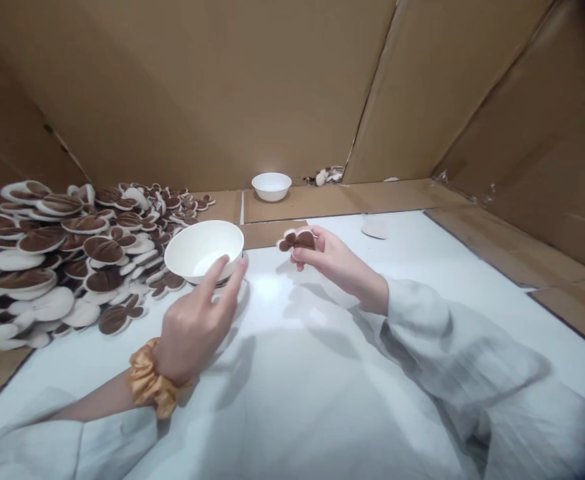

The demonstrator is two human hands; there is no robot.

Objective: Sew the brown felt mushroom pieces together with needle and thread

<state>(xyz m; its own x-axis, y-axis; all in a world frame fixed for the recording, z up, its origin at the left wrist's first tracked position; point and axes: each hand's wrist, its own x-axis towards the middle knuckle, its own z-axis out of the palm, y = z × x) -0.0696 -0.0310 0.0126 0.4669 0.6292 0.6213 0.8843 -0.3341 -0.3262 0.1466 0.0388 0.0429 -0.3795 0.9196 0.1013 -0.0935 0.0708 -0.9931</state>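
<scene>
My left hand [199,320], with an orange scrunchie at its wrist, grips the near right rim of a white bowl [187,250]. One finger reaches over the inside, another lies along the outer side, and the thumb is hidden. Right of the bowl, my right hand [325,257] pinches a small plush cutout [292,241] between thumb and fingers. This piece has a brown fuzzy face, a white edge and rounded lobes; my fingers cover part of it. Left of the bowl lies a large heap of similar plush cutouts [105,250], some brown side up, others white.
A second white bowl [271,187] stands at the back on a cardboard strip. Beside it, by the cardboard wall [222,93], is a small pile of cutouts [328,176]. A pale flat piece [375,228] lies on the white table surface [282,400] at the right.
</scene>
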